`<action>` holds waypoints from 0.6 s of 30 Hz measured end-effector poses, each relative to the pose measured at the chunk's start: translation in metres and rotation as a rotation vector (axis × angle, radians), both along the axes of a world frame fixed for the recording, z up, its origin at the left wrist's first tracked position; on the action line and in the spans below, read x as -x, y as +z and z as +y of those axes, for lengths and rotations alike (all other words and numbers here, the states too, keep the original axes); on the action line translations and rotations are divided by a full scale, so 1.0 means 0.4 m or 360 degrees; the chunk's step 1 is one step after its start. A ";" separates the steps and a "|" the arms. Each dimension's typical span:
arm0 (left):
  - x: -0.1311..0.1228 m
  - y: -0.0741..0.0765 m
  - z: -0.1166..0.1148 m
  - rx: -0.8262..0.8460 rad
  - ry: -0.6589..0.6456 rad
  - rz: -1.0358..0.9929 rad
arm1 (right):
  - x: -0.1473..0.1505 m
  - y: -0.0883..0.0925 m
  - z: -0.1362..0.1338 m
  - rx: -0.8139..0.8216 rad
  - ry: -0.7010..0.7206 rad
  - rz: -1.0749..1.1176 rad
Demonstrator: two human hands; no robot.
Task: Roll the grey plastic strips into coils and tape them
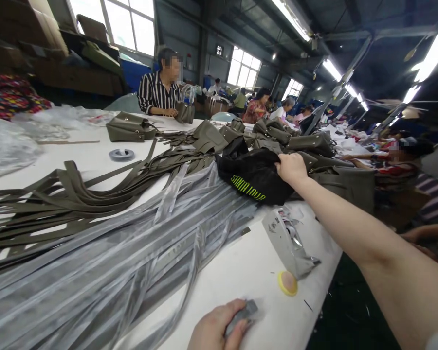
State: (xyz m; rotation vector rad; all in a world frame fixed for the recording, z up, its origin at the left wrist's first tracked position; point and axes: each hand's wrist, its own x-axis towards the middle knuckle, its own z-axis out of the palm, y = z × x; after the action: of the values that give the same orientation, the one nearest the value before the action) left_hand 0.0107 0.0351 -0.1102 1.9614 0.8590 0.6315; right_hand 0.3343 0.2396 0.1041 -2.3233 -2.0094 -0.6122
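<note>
My right hand point(291, 167) reaches far across the white table point(241, 267) and grips the edge of a black cloth bag point(253, 177) with yellow-green lettering. My left hand point(219, 328) is at the near table edge, its fingers closed around the end of a grey wrapped strap point(243, 311). To the left, a long spread of plastic-wrapped straps point(124, 262) lies in front of me. Behind it is a pile of bare olive straps point(76, 189).
Olive handbags point(129, 127) stand at the back, with more point(314, 143) on the right. A tape roll point(121, 154), a small plastic packet point(286, 240) and a yellow round pad point(287, 283) lie on the table. A person in a striped shirt point(156, 92) sits opposite; others work beyond.
</note>
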 end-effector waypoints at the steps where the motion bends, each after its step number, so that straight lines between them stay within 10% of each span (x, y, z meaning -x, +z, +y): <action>1: 0.000 0.001 -0.001 0.0006 0.0013 -0.0002 | 0.023 -0.023 -0.019 0.0010 0.0041 0.0024; 6: -0.002 0.020 -0.004 0.0044 0.0028 0.0016 | 0.188 -0.241 -0.139 0.0485 0.0368 0.0244; 10: -0.008 0.038 -0.007 0.0094 0.0031 0.0028 | 0.272 -0.393 -0.177 0.0640 0.0125 0.0376; 18: -0.011 0.061 -0.021 0.0167 0.0070 0.0008 | 0.318 -0.445 -0.109 0.0680 -0.0232 0.0552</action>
State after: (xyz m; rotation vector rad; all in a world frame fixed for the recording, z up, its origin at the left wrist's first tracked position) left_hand 0.0151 0.0267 -0.0856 1.8547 0.9224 0.5953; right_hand 0.2072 0.1958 -0.0737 -2.5825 -1.9643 0.2413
